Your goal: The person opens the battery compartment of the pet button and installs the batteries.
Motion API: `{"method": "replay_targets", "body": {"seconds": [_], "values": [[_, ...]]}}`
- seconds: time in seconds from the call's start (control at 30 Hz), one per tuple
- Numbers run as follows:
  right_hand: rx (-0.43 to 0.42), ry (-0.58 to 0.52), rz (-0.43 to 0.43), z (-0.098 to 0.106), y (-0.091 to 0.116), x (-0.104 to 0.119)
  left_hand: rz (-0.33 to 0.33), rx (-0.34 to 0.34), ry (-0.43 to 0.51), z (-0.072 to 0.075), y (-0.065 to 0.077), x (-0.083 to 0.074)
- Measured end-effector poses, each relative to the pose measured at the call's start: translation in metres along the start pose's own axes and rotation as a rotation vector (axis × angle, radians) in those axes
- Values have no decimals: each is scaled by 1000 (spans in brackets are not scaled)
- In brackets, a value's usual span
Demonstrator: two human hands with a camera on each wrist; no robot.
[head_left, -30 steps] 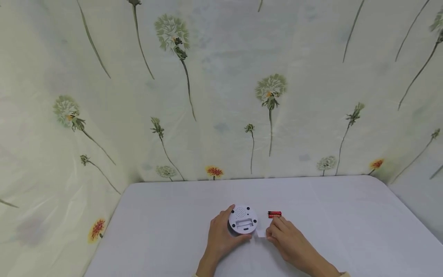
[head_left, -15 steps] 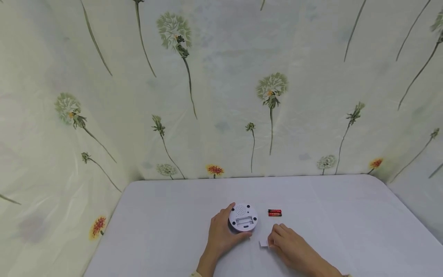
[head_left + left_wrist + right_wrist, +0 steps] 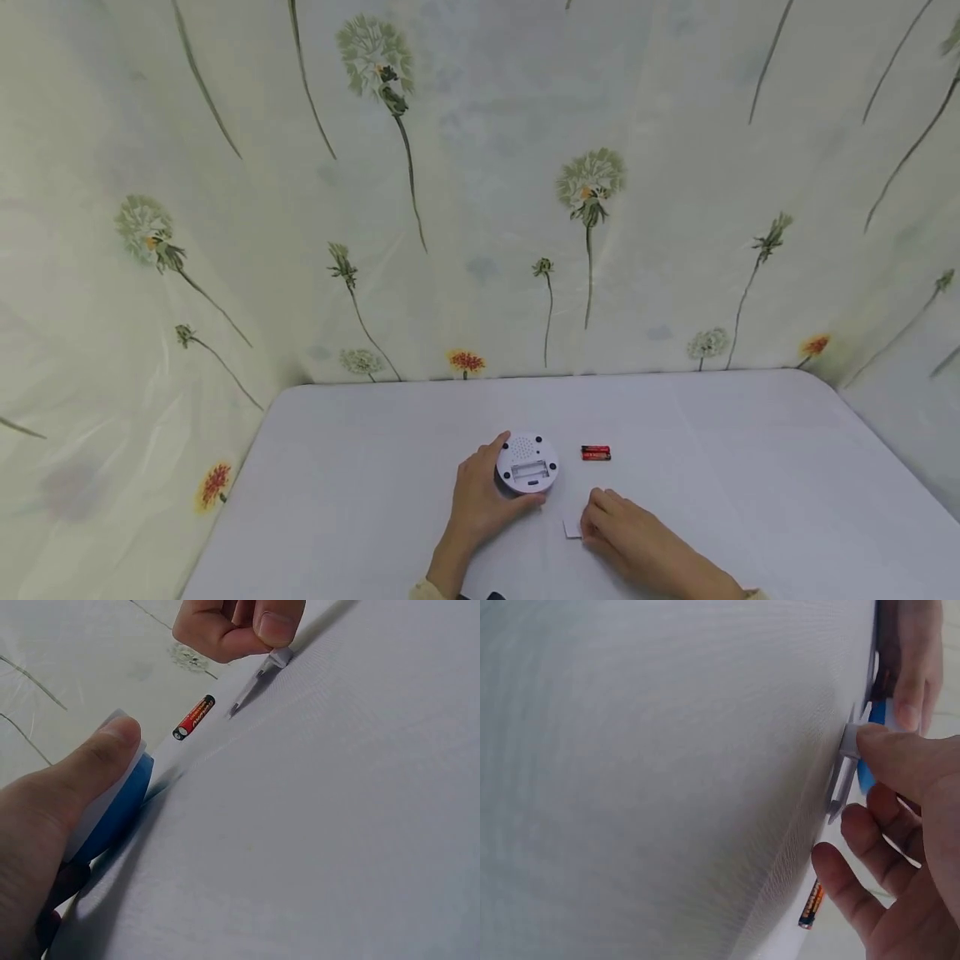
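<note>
A round white device [image 3: 525, 450] with a blue side [image 3: 124, 802] lies with its underside up. Its underside shows speaker holes, small dark feet and an uncovered battery compartment [image 3: 531, 471] with no battery in it. My left hand [image 3: 480, 496] grips the device round its left side, thumb at the near edge. To the right and nearer, my right hand [image 3: 622, 529] pinches a small white battery cover [image 3: 572, 528] low over the table; whether it touches the cloth I cannot tell. Two red-and-black batteries [image 3: 596, 452] lie side by side beyond that hand.
A white cloth covers the table [image 3: 375, 467]. Behind it and along both sides hangs a pale curtain [image 3: 480, 208] printed with dandelions. A small dark object [image 3: 495, 596] shows at the bottom edge of the head view.
My right hand has drawn the battery cover toward me, away from the device and batteries, then nearly stopped. My left hand keeps its grip on the device. The head view has tilted slightly.
</note>
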State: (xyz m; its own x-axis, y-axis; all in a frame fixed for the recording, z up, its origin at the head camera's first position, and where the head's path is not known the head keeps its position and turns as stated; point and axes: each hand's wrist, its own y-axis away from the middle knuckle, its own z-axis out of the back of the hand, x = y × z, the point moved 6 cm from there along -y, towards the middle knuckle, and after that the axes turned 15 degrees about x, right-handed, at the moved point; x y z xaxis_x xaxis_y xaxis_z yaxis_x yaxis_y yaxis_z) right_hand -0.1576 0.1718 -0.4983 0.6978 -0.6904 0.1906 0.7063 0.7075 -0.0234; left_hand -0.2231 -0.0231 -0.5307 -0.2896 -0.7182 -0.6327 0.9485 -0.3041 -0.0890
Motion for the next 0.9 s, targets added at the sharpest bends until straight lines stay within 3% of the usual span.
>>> {"method": "replay_targets", "body": {"seconds": [0.17, 0.4, 0.63, 0.77, 0.9], "values": [[39, -81, -23, 0, -3, -6, -16, -12, -8, 4, -2, -2], [-15, -172, -39, 5, -6, -15, 27, 39, 17, 1, -2, 0], [-96, -313, -130, 15, -8, -46, 4, 20, 3, 0, 0, -2], [-154, -349, -147, 21, -13, -65, -7, -3, -14, 0, -1, -1], [-170, -357, -189, 19, -15, -84, 13, 20, -2, -1, -2, 1]]}}
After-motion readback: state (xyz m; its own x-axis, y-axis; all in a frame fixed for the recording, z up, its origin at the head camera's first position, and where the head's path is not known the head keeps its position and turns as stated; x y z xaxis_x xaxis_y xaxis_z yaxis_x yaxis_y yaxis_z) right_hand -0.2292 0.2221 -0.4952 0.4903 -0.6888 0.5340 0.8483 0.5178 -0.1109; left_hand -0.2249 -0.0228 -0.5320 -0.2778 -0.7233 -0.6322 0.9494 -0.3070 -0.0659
